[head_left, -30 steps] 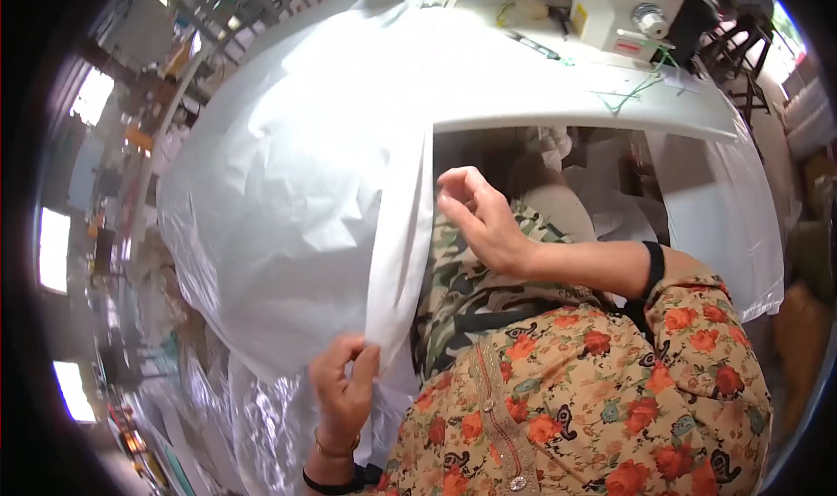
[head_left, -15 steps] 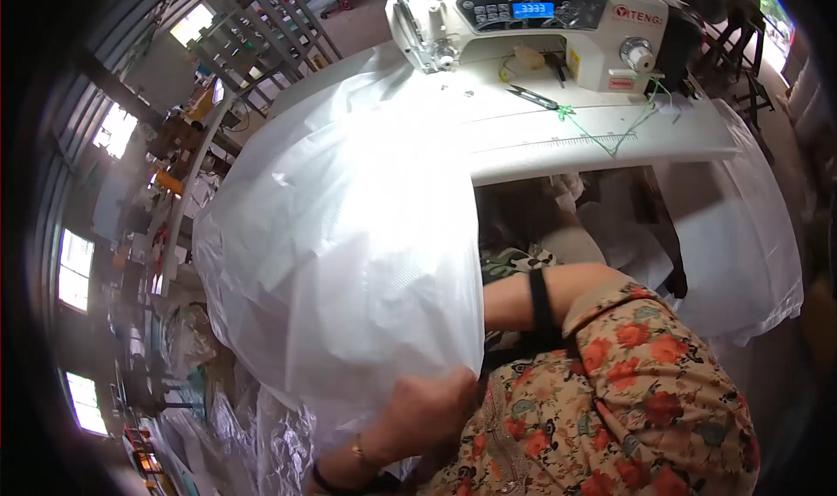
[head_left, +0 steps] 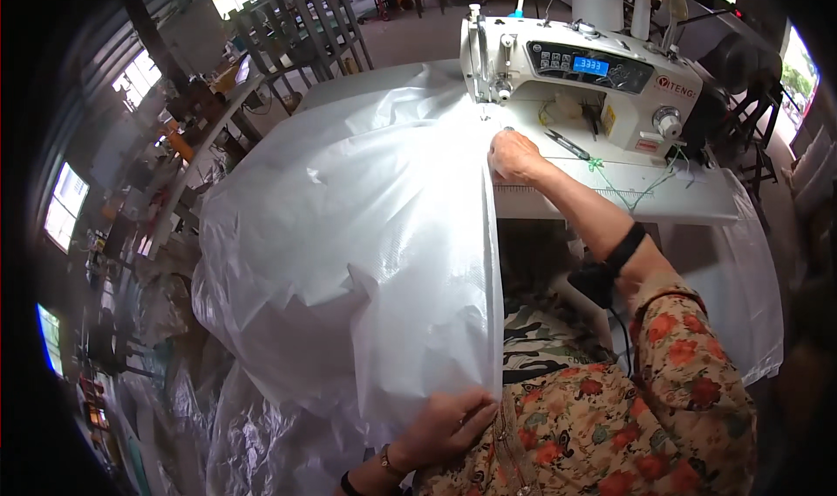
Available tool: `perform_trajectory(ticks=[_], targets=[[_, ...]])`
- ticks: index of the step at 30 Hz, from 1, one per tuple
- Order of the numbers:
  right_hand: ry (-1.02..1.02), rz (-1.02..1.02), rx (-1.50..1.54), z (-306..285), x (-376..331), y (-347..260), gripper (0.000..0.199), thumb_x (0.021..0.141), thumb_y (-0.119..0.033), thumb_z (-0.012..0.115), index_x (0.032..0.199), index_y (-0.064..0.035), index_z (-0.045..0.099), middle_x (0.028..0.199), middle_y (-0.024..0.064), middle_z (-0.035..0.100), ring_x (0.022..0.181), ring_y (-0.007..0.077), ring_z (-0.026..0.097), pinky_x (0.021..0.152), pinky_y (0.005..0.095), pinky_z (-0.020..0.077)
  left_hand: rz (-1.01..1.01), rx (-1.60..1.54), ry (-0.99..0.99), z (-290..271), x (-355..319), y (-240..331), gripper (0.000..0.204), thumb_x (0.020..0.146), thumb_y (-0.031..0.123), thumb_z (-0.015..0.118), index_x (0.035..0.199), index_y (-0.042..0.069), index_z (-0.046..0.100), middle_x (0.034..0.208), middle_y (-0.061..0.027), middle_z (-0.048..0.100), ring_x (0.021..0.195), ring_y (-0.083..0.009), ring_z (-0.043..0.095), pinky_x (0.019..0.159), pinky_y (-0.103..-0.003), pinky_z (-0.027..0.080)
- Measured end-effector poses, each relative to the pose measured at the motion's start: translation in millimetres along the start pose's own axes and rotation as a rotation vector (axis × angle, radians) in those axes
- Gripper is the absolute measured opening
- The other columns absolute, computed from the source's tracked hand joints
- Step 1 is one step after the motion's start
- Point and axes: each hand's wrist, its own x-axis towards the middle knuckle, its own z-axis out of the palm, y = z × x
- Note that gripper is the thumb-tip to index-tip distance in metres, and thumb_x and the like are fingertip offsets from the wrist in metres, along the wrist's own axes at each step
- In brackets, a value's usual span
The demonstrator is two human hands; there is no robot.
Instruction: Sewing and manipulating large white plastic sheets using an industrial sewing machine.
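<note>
A large white woven plastic sheet (head_left: pixel 305 208) spreads over the sewing table and hangs down toward me, its straight right edge running from the needle area to my lap. Low in the view, my left hand (head_left: pixel 449 422) is closed on the sheet's near corner, thumb and fingers pinching the edge. My right hand (head_left: pixel 514 154) is at the far end of that edge, just in front of the sewing machine's (head_left: pixel 558 47) needle. Its fingers are curled on the sheet; the fingertips are partly hidden. The machine's lamp makes a bright glare there.
Thread snips (head_left: pixel 568 145) lie on the machine bed, right of my right hand. Green thread (head_left: pixel 629 201) trails over the bed's front edge. White thread spools (head_left: pixel 598 3) stand behind the machine. Crumpled clear plastic (head_left: pixel 253 435) lies at lower left, and a slatted metal rack (head_left: pixel 301 25) stands behind.
My right hand has come up from below the table to the sheet edge by the needle. My left hand keeps its hold on the near corner. The view has shifted, showing the machine farther right.
</note>
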Motion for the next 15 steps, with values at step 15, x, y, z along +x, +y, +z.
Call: perform_trajectory(ticks=[15], targets=[[0.441, 0.082, -0.16, 14.9, 49.0, 14.5, 0.032, 0.09, -0.03, 0.062, 0.098, 0.0002, 0.068, 0.102, 0.0231, 0.069, 0.1, 0.0388, 0.065, 0.087, 0.0469, 0.0509, 0.021, -0.055, -0.06, 0.1, 5.2, -7.0, 0.014, 0.095, 0.013, 0.06, 0.091, 0.0, 0.062, 0.07, -0.0092, 0.058, 0.063, -0.0147, 0.053, 0.06, -0.03, 0.044]])
